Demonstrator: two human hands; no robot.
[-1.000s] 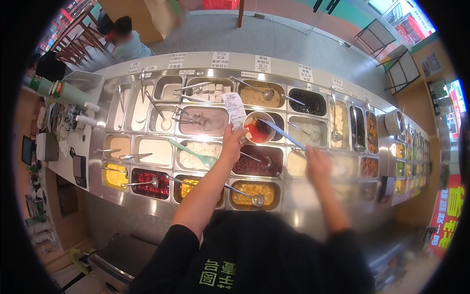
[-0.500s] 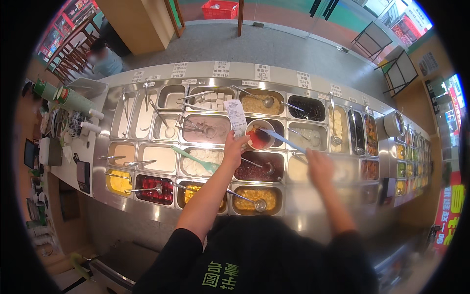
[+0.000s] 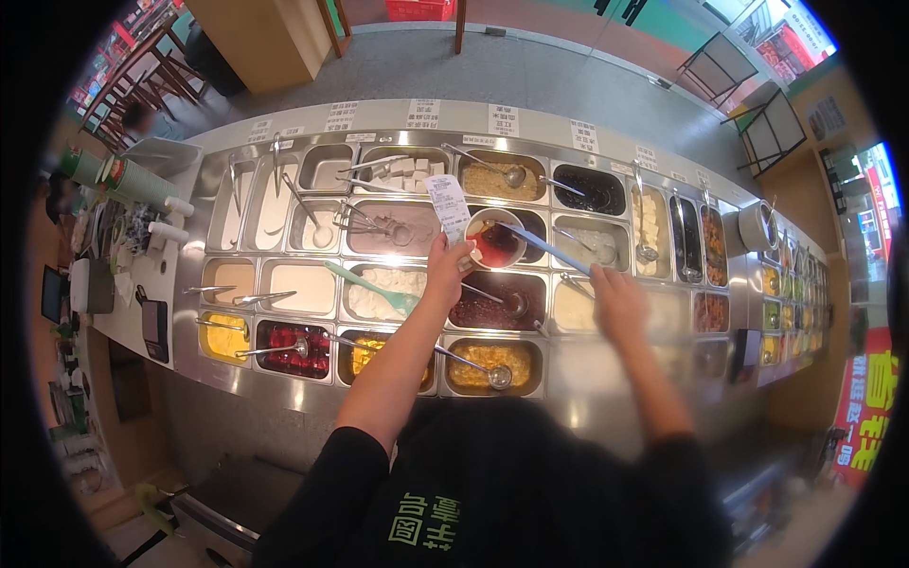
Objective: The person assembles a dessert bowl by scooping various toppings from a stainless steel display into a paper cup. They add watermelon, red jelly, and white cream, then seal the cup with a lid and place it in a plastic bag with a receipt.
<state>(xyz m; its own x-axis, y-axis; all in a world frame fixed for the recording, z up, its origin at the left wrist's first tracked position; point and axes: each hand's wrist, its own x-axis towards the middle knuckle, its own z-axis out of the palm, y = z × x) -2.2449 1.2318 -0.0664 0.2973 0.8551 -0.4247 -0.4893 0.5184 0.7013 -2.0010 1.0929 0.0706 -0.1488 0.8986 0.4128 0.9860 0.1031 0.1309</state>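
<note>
My left hand (image 3: 451, 267) is closed around a small white cup (image 3: 476, 254) with red food and liquid inside. It also pinches a long printed paper slip (image 3: 449, 204) that stands up beside the cup's left side. In my right hand (image 3: 617, 301), somewhat blurred, is the handle of a blue long-handled utensil (image 3: 554, 253). The utensil slants left to the cup, its tip at the opening; the tip's exact shape is unclear. Below the cup sits a pan of dark red beans (image 3: 485, 310), and a pan of pale yellowish food (image 3: 574, 308) lies beneath my right hand.
Around my hands a steel counter holds several food pans, many with ladles or tongs jutting out. A green spatula (image 3: 374, 288) rests in white food. Yellow chunks with a ladle (image 3: 499, 377) lie near me. At right stands a round pot (image 3: 757, 239); a dark device (image 3: 156, 329) is at left.
The view has shifted slightly. The blue utensil's tip has moved from deep inside the cup to near its upper rim, showing more red contents. Both hands keep their holds.
</note>
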